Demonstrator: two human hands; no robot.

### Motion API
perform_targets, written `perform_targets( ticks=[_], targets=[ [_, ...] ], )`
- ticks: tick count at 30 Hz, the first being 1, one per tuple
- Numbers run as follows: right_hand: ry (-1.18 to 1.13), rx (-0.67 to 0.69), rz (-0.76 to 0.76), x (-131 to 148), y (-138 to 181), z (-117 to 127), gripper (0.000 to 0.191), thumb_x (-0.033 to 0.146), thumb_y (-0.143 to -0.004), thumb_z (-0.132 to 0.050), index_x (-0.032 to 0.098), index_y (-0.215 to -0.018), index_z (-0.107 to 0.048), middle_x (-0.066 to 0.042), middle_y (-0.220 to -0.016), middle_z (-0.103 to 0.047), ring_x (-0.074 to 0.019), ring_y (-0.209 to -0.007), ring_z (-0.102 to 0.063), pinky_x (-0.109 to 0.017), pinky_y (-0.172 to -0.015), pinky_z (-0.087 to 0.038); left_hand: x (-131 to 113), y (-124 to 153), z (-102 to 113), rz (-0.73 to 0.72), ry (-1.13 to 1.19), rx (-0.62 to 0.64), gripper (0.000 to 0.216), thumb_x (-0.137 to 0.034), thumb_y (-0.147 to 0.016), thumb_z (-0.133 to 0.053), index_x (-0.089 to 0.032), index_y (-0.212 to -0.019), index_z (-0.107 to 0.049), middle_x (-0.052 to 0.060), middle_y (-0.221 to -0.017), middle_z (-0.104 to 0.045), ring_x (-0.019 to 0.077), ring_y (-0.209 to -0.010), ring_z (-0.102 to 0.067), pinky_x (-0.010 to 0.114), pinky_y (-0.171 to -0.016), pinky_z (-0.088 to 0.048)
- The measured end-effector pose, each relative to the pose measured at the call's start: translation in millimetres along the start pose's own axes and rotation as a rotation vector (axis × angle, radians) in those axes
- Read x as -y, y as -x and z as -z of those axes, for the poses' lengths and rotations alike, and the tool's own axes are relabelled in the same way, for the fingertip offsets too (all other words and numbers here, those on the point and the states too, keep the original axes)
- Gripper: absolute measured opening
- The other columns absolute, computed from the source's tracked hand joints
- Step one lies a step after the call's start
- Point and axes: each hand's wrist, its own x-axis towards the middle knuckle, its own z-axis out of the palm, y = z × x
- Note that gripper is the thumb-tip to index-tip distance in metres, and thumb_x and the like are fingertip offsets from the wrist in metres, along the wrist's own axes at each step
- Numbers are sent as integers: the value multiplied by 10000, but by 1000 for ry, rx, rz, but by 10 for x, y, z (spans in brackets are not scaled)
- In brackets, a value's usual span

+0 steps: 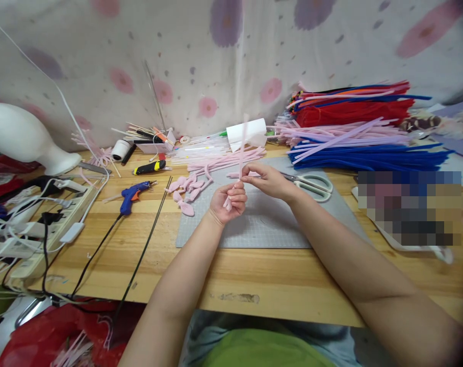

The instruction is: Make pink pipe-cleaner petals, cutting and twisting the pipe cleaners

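My left hand (230, 202) is closed around pale pink pipe cleaners, whose ends poke out below its fingers. One pink pipe cleaner (244, 140) rises upright above the fist. Thumb and fingertips of my right hand (267, 181) pinch that strand low down, just above the left fist. Both hands are over a grey cutting mat (254, 237). Left of them lie pink leaf-like shapes (186, 192) of bent pipe cleaner, partly on the mat. Scissors (314, 186) with pale handles rest behind my right forearm, their blades partly hidden.
Bundles of blue pipe cleaners (369, 155) and red pipe cleaners (354, 113) are stacked at the back right. A blue glue gun (130, 198) and a yellow-black cutter (149, 167) lie left. Farther left are a power strip (55, 232) with cables and a white foam head (25, 132).
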Motion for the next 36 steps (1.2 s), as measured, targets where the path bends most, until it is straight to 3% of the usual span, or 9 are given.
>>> perform_targets(
  ticks=[4, 7, 10, 13, 15, 17, 24, 30, 36],
  targets=[
    [-68, 58, -43, 12, 14, 39, 171, 330, -767, -491, 175, -694, -490, -13, -716, -523, -133, -711, -462, -266, -685, -362, 7, -43, -3, -15, -130, 44, 177, -170, -815, -405, -150, -652, -469, -49, -454, -314, 40, -391, -332, 132, -381, -278],
    [-142, 103, -87, -3, 21, 63, 192, 351, -753, -500, 170, -688, -487, -2, -678, -500, -125, -675, -451, -257, -646, -357, 41, -100, 12, -136, -426, 1, 187, -250, -789, -466, -143, -641, -507, -33, -460, -405, 55, -405, -389, 169, -420, -323],
    [-70, 92, -155, -30, 24, 41, 178, 331, -737, -500, 168, -664, -497, 3, -633, -495, -121, -630, -440, -252, -606, -340, 90, -138, 49, -372, -862, -154, 227, -342, -759, -519, -153, -639, -552, 5, -519, -517, 94, -474, -474, 216, -510, -373],
    [141, -1, -251, -48, 15, -45, 108, 260, -711, -501, 173, -648, -516, 6, -603, -510, -119, -595, -434, -252, -579, -318, 143, -157, 100, -689, -1238, -378, 205, -317, -739, -547, -176, -590, -555, 34, -583, -546, 139, -629, -527, 223, -591, -357],
    [210, -63, -305, -54, 6, -112, 84, 237, -707, -493, 177, -657, -523, 2, -600, -530, -122, -581, -443, -251, -564, -315, 177, -174, 126, -835, -1352, -481, 177, -278, -732, -549, -190, -578, -549, 53, -612, -542, 171, -731, -538, 223, -617, -341],
    [228, -110, -322, -60, 0, -158, 89, 239, -717, -481, 179, -674, -531, -8, -621, -558, -128, -585, -464, -251, -561, -326, 207, -197, 137, -874, -1403, -516, 153, -267, -741, -536, -196, -607, -559, 66, -632, -545, 190, -781, -539, 227, -634, -336],
    [179, -42, -291, -114, 11, -116, 126, 279, -744, -496, 181, -734, -574, -19, -705, -628, -137, -634, -529, -258, -607, -366, 231, -218, 153, -838, -1410, -535, 166, -334, -796, -490, -227, -837, -609, 31, -779, -627, 157, -754, -558, 244, -696, -365],
    [191, -5, -190, -131, 10, -8, 172, 307, -770, -490, 183, -760, -607, -21, -742, -635, -136, -674, -529, -256, -625, -371, 191, -294, 177, -789, -1018, -386, 217, -376, -752, -538, -171, -774, -605, 27, -765, -616, 120, -705, -572, 247, -675, -434],
    [161, -45, -187, -110, 14, 0, 128, 281, -739, -528, 183, -758, -609, -24, -757, -636, -141, -694, -540, -261, -638, -388, 171, -294, 84, -717, -749, -403, 192, -328, -680, -621, -151, -752, -613, 18, -750, -619, 94, -650, -566, 236, -632, -443]
  ],
)
